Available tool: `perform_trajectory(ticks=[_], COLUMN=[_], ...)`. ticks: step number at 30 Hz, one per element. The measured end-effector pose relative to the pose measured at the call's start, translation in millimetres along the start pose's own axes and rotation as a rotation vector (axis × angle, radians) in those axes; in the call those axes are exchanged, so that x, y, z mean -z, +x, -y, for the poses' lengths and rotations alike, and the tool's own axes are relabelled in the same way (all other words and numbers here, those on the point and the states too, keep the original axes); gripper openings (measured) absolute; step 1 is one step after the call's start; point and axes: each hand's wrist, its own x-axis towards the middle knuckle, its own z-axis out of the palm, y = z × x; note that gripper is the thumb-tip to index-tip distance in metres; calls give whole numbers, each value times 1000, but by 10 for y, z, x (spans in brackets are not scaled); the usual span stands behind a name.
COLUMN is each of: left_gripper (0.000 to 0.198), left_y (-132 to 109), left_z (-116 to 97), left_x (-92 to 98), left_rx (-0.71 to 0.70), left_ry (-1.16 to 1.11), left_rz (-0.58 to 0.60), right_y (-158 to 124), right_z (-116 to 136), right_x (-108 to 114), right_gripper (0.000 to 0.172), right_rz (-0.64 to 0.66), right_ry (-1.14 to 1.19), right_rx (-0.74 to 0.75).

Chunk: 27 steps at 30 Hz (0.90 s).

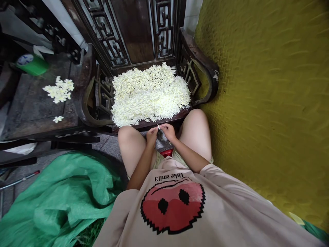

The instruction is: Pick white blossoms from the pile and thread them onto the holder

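A large heap of small white flowers covers the seat of a dark carved wooden chair in front of me. My left hand and my right hand meet just before the chair's front edge, between my knees. Both are closed in a pinch on one small white flower held between their fingertips. The flower is tiny and its details are not clear.
A dark side table on the left carries a small cluster of white flowers, one loose flower and a green container. A green plastic sack lies at lower left. A yellow textured wall stands close on the right.
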Motion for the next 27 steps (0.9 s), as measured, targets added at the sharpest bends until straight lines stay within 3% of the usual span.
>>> perform_trajectory(ticks=[14,21,27], left_gripper=[25,31,34], left_y=[55,64,35], left_z=[92,78,53], left_x=[31,29,33], left_rx=[40,160,127], left_ry=[-47,-142,-133], left_rz=[-11,36,93], right_y=[-20,-23,-14], right_z=[15,73,64], right_x=[-8,0,-11], right_gripper=[27,24,28], right_rz=[41,99,97], right_ry=[-55,0,61], right_rx=[53,54,23])
